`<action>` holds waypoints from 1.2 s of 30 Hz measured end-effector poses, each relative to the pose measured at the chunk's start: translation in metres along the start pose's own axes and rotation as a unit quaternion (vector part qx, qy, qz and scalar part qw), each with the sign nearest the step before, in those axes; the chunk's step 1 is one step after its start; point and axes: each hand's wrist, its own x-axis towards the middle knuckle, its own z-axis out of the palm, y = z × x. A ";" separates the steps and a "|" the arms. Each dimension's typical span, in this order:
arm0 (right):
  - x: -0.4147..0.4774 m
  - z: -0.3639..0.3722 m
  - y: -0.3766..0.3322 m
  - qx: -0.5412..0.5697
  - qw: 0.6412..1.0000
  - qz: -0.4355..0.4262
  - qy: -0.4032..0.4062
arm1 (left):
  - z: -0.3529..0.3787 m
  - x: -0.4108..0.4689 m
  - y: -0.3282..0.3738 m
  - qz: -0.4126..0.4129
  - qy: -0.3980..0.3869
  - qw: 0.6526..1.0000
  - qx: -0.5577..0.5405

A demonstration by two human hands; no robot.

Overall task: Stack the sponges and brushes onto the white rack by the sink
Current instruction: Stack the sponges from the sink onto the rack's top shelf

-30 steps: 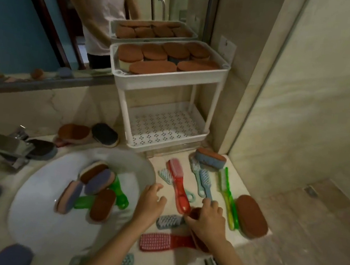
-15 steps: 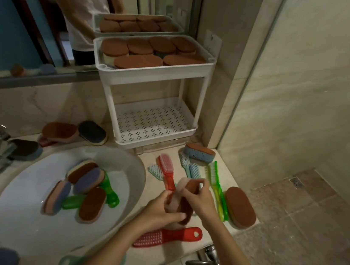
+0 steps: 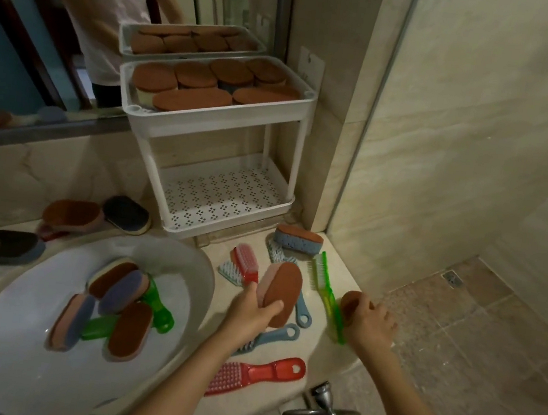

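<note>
From where I stand, the person's left hand (image 3: 253, 312) grips a pink-backed sponge (image 3: 284, 289), thumb across its brown face and fingers behind, holding it tilted on edge just above the bench (image 3: 323, 353). The right hand (image 3: 370, 324) is at the bench's right edge with its fingers curled over a brown sponge (image 3: 347, 304), which sits just beside the green brush (image 3: 324, 287). The white rack (image 3: 214, 123) stands at the back against the wall. Its top tier is packed with brown-faced sponges, and the perforated lower tier (image 3: 225, 197) has nothing in it that I can see. I judge this to be a pickup step, with one sponge in each hand before both go to the rack. To do it well, the right hand should lift the brown sponge straight up rather than drag it, since it lies at the edge and could slip to the floor or knock the green brush off. With the top so crowded, the lower tier looks the better place. Each sponge should go in flat, starting at the back so the front stays free for the brushes. The sponges look soft, so a light squeeze is enough. Plenty remains: brushes are scattered over the bench, and more sponges lie in the sink (image 3: 18, 365).
</note>
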 end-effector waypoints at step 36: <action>-0.021 -0.294 -0.318 0.329 0.856 -0.367 0.160 | -0.313 0.055 0.190 0.093 0.371 0.919 -0.096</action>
